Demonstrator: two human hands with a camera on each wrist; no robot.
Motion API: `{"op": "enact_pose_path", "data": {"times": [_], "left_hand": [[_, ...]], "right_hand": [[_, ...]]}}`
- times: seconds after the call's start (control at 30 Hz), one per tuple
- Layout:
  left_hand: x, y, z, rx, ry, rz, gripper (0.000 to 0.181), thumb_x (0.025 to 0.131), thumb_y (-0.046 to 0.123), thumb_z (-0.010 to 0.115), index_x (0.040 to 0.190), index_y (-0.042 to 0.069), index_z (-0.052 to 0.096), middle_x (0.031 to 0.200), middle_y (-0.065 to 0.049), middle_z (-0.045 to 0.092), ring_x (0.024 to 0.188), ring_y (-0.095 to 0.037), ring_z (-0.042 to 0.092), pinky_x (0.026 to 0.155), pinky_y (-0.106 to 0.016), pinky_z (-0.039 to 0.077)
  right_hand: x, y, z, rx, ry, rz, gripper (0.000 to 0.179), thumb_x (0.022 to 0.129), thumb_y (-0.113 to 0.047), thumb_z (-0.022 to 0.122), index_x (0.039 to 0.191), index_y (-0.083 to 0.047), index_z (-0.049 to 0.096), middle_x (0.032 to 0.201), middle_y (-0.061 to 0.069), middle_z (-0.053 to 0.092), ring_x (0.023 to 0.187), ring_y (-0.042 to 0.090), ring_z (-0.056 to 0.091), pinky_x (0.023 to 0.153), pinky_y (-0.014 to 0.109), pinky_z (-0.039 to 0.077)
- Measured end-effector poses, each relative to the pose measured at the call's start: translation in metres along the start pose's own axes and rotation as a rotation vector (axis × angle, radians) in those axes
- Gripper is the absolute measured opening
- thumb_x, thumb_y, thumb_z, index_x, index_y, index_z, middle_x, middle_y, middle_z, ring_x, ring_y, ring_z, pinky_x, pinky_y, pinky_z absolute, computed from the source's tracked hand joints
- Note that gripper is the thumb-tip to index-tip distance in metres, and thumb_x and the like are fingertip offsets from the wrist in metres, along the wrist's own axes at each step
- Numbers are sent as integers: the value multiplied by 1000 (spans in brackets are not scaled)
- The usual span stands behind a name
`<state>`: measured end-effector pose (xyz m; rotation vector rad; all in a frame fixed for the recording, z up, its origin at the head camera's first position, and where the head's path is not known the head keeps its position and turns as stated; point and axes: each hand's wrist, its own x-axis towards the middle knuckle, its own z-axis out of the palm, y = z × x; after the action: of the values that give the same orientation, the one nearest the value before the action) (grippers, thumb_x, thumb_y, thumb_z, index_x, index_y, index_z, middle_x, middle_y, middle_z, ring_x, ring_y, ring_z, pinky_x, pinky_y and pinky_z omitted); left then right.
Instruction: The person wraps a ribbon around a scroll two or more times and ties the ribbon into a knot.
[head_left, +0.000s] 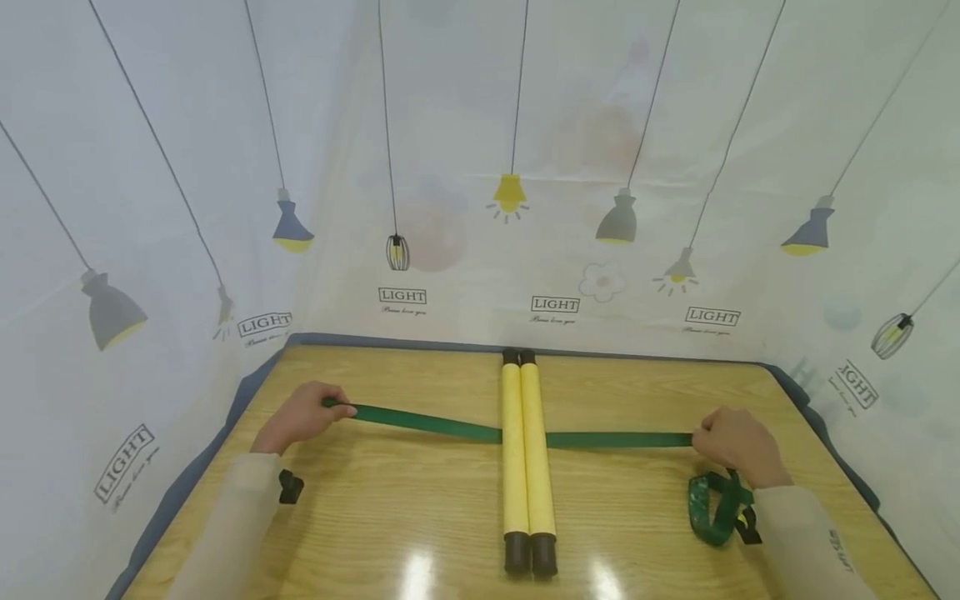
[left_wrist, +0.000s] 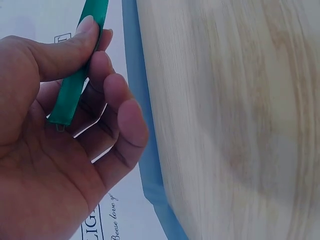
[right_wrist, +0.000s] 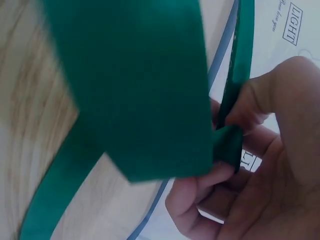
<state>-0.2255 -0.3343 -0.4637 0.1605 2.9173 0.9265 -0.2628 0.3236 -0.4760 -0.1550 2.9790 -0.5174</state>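
Two yellow tubes with dark end caps (head_left: 525, 467) lie side by side on the table, pointing away from me. A green ribbon (head_left: 427, 423) runs crosswise behind or under them and comes out on both sides. My left hand (head_left: 303, 414) pinches the ribbon near its end between thumb and forefinger; in the left wrist view the short cut end (left_wrist: 67, 107) hangs over the palm. My right hand (head_left: 738, 442) pinches the other side of the ribbon. Below that hand, the ribbon's spare length hangs in loops (head_left: 705, 508), and a wide fold (right_wrist: 135, 90) fills much of the right wrist view.
The wood-grain table (head_left: 390, 500) has a blue-grey edge (head_left: 420, 342). A white sheet printed with hanging lamps (head_left: 465, 125) surrounds its back and sides. Small black pieces hang below the left wrist (head_left: 290, 487) and right wrist (head_left: 747, 527).
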Motion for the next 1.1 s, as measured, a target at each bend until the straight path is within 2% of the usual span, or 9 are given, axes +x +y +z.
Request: {"op": "enact_pose_path", "data": {"times": [0.17, 0.33, 0.43, 0.57, 0.6, 0.7, 0.83, 1.0, 1.1], "left_hand": [[-2, -3, -3, -16, 5, -11, 16, 99, 24, 69, 98, 10, 75, 101, -9, 72, 79, -19, 54, 69, -33, 44], [-3, -5, -5, -19, 20, -26, 16, 99, 24, 69, 98, 10, 75, 98, -9, 71, 76, -20, 52, 67, -33, 43], [-4, -8, -7, -1, 38, -19, 16, 99, 24, 69, 98, 9, 76, 98, -9, 72, 76, -19, 53, 68, -33, 44], [-6, -15, -11, 37, 69, 8, 15, 98, 23, 70, 98, 9, 76, 100, -11, 73, 81, -19, 57, 72, -35, 46], [-7, -17, -12, 41, 76, 10, 15, 98, 23, 70, 97, 9, 76, 100, -11, 73, 82, -19, 57, 73, -35, 46], [-9, -24, -15, 34, 88, 6, 15, 98, 23, 70, 96, 9, 76, 99, -11, 72, 81, -19, 56, 72, -35, 45], [-12, -35, -20, 19, 97, -27, 18, 98, 25, 70, 98, 9, 76, 97, -10, 70, 79, -19, 55, 69, -33, 45], [-19, -48, -27, -1, 103, -92, 25, 99, 28, 69, 106, 6, 75, 101, -13, 70, 79, -18, 59, 67, -32, 49], [-25, -52, -33, -29, 96, -105, 29, 100, 29, 68, 111, 3, 73, 102, -15, 70, 79, -18, 62, 66, -32, 51]], "right_hand": [[1, -6, 5, -6, 56, 24, 28, 71, -10, 48, 53, -23, 31, 48, -7, 28, 47, 10, 17, 45, 25, 17], [3, -10, 9, -17, 107, 37, 28, 70, -8, 47, 53, -23, 30, 50, -8, 25, 50, 10, 15, 44, 24, 16], [5, -7, 10, 28, 109, -10, 22, 78, -7, 46, 58, -17, 47, 50, -5, 37, 48, 11, 25, 45, 26, 23], [6, 1, 9, 139, 79, -72, 21, 97, -15, 52, 94, -3, 69, 79, 10, 68, 62, 17, 54, 54, 31, 41], [6, 3, 8, 182, 55, -70, 24, 100, -17, 53, 107, -1, 69, 88, 14, 71, 69, 19, 60, 59, 32, 45], [5, 6, 5, 326, -22, -45, 32, 105, -21, 53, 124, 2, 63, 100, 18, 72, 80, 20, 64, 67, 32, 49], [2, 7, -3, 490, -135, -33, 36, 106, -20, 51, 134, 4, 55, 103, 20, 68, 64, 17, 57, 59, 34, 50], [-1, 16, -16, 372, -185, -119, 33, 107, -30, 55, 126, -4, 63, 106, 16, 67, 50, 7, 35, 49, 29, 43], [-3, 24, -24, 321, -218, -183, 30, 104, -36, 60, 120, -11, 67, 86, 7, 65, 48, 5, 33, 47, 28, 42]]}}
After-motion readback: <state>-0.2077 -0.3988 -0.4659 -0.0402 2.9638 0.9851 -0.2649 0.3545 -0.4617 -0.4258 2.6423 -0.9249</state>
